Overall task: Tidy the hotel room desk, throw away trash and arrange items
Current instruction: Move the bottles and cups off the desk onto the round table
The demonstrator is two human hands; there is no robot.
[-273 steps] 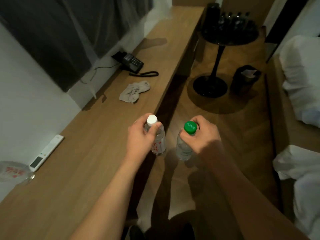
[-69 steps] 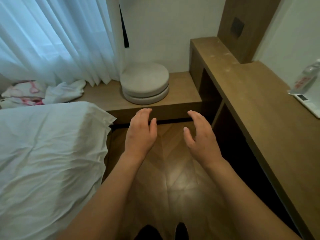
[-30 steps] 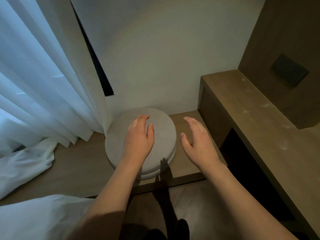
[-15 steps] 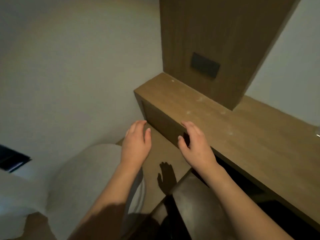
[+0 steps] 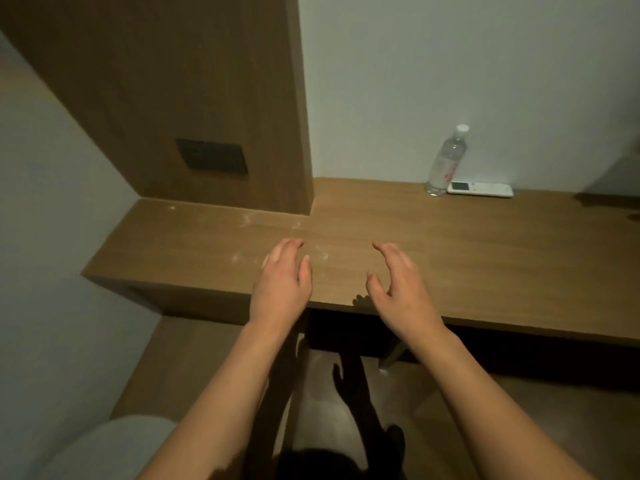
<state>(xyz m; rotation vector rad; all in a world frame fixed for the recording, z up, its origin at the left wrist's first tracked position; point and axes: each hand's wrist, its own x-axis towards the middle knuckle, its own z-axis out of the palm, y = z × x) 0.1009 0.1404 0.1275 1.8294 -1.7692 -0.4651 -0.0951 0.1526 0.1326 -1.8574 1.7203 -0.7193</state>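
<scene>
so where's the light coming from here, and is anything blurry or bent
Head view: dim room; the hands' shadows fall on the floor below, so light seems to come from above. The bottle and remote look soft, a bright patch beside them. Wide-angle lens tilts the wood panel.

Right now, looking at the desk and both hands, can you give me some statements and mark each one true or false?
1. The left hand holds the water bottle. False: it is empty, fingers relaxed, over the desk.
2. The water bottle stands upright by the wall. True.
3. The white remote control lies left of the bottle. False: it lies right of the bottle, close beside it.
4. The right hand holds nothing. True.
5. The bottle has a green cap. False: its cap is white.
</scene>
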